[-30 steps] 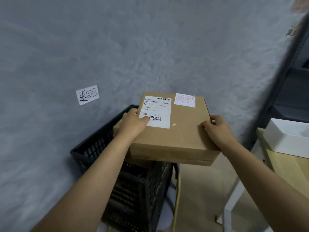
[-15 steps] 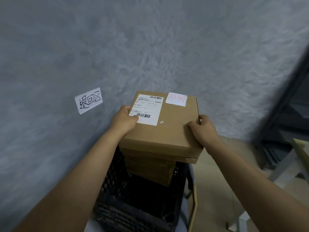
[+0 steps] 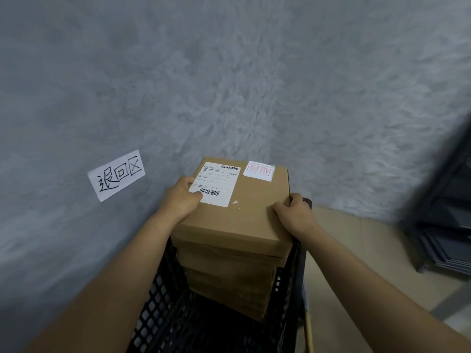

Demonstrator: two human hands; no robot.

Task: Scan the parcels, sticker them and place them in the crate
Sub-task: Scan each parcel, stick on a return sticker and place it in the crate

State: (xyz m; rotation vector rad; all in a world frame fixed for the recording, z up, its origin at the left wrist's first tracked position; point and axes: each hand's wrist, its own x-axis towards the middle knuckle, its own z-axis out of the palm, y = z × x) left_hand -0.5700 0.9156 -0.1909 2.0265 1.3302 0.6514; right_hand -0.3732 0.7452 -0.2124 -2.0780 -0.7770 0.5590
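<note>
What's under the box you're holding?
More cardboard boxes stacked inside the black crate, under the top box. Whatever lies beneath that stack is hidden.

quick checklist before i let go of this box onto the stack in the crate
1. Both hands grip the brown cardboard parcel: left hand at its left edge, right hand at its right edge. Ok.
2. White shipping label with barcodes on top. Ok.
3. White sticker with red stamp applied. Ok.
4. Parcel over the stack of brown boxes in the black plastic lattice crate. Ok.
5. Parcel resting fully on the stack. Cannot tell.
6. Fingers clear underneath. Cannot tell.
</note>
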